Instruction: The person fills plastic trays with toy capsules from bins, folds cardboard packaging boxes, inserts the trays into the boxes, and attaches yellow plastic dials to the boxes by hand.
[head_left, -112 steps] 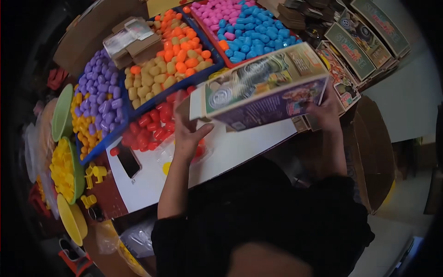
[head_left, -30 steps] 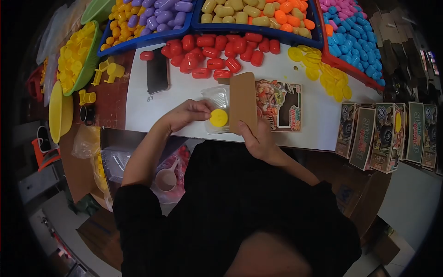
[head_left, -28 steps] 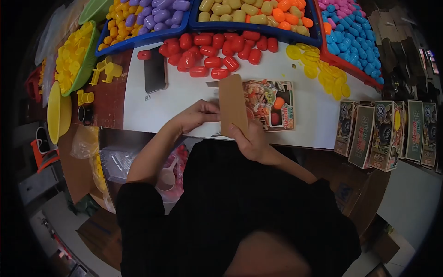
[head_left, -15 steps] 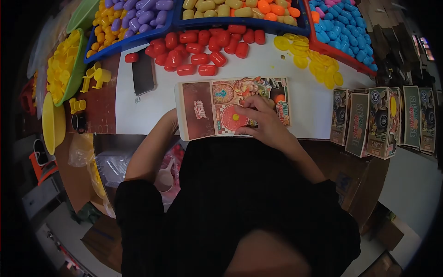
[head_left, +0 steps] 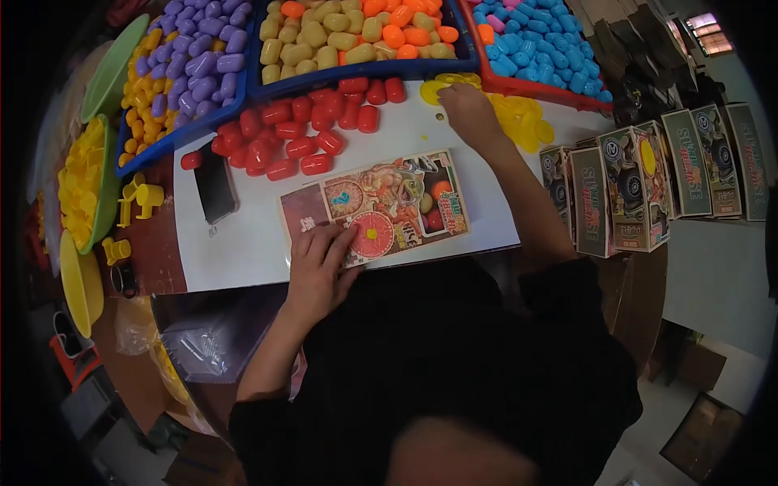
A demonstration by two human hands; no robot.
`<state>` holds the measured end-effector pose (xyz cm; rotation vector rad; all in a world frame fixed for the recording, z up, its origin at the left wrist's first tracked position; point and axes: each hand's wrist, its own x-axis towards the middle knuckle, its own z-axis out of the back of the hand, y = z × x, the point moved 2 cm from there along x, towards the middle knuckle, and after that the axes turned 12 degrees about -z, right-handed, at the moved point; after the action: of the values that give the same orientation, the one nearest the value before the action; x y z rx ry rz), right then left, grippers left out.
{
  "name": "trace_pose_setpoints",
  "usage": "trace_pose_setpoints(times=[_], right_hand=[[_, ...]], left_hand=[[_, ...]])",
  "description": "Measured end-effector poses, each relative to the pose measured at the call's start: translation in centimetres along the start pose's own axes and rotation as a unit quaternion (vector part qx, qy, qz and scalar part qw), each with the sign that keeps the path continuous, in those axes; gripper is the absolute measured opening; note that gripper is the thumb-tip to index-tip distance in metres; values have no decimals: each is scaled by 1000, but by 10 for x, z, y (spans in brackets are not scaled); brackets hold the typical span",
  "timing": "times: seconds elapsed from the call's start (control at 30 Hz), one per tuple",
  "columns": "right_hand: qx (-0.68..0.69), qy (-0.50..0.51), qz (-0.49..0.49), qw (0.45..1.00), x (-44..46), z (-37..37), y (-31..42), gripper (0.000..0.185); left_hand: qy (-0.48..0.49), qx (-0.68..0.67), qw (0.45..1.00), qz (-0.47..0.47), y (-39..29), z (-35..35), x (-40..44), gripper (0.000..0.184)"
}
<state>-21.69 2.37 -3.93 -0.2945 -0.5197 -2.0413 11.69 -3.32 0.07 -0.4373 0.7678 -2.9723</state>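
Note:
A printed cardboard box lies slightly skewed near the front edge of the white table. Its face has a red dial with a yellow centre, and red and orange capsules show through openings at its right end. My left hand rests over the lower left of the box, fingers on its face and thumb along the near edge. At the far side, my right hand is closed, fingertips down at the left part of a pile of yellow discs. The fingertips partly hide the disc they touch.
Red capsules and a phone lie on the table. Behind stand a blue tray of tan and orange capsules and a red tray of blue ones. Printed boxes stand at right. A green basin holds yellow parts.
My right hand has left the dial and reached away to the yellow discs. My left hand has moved from the box's left end onto its lower front. The box is turned slightly. The view has shifted.

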Motion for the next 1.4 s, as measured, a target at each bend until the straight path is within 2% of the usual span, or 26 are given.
trace_pose_setpoints(times=[0.07,0.13,0.17,0.23,0.27,0.3,0.37,0.43,0.5,0.57,0.63,0.7,0.77,0.8,0.87,0.97,1.03,1.2,1.27,1.3,1.37,1.4], right_hand=[[-30,36,11,999,3,-16,2,11],[-166,101,7,981,11,-40,-6,25],[-159,102,11,982,9,-40,-9,25],[-71,50,-3,996,7,-5,2,25],[100,70,-106,987,5,18,16,26],[265,89,-208,937,-3,40,33,28],[383,173,-223,880,-29,61,68,22],[337,193,-48,920,-58,52,86,15],[314,164,-70,932,-76,39,101,15],[294,135,-91,942,-81,39,107,14],[167,75,-10,983,-79,49,116,18],[191,107,5,976,-82,50,111,21],[212,139,24,967,-83,53,104,24],[225,153,34,962,-85,56,102,26],[239,171,45,955,-88,56,101,29],[257,159,45,952,-90,53,102,33],[333,183,69,922,-95,51,112,34],[328,222,86,914,-97,43,117,35],[323,232,94,913,-94,45,116,36],[333,267,93,900,-91,46,116,35],[344,303,90,884,-85,47,113,34],[342,336,101,872,-82,45,110,32]], left_hand=[[-38,7,999,8,-3,-5,4,66],[-29,18,999,3,-4,-7,9,67],[-22,27,999,-5,-4,-6,11,68],[0,53,999,-7,-3,-7,12,66],[20,73,997,-16,-3,-9,12,64],[20,71,997,-7,-4,-9,13,64],[73,131,989,-16,-8,-6,17,59],[78,156,984,-40,-7,-10,18,59],[80,182,978,-63,-7,-12,20,59],[49,122,990,-52,-6,-3,22,59],[47,73,995,-39,0,4,22,59],[41,25,998,-27,2,5,20,59],[-23,-26,999,2,3,3,20,70],[-28,-26,999,7,3,4,20,70],[-51,-76,995,32,2,6,20,81],[-52,-94,993,47,5,3,19,86],[-51,-85,994,44,6,2,19,87],[-40,-74,996,43,6,0,18,87],[-65,-69,995,33,7,0,19,75],[-63,-69,995,33,10,0,21,75],[-58,-112,989,81,19,-2,25,50],[-55,-113,989,82,22,-1,30,50]])
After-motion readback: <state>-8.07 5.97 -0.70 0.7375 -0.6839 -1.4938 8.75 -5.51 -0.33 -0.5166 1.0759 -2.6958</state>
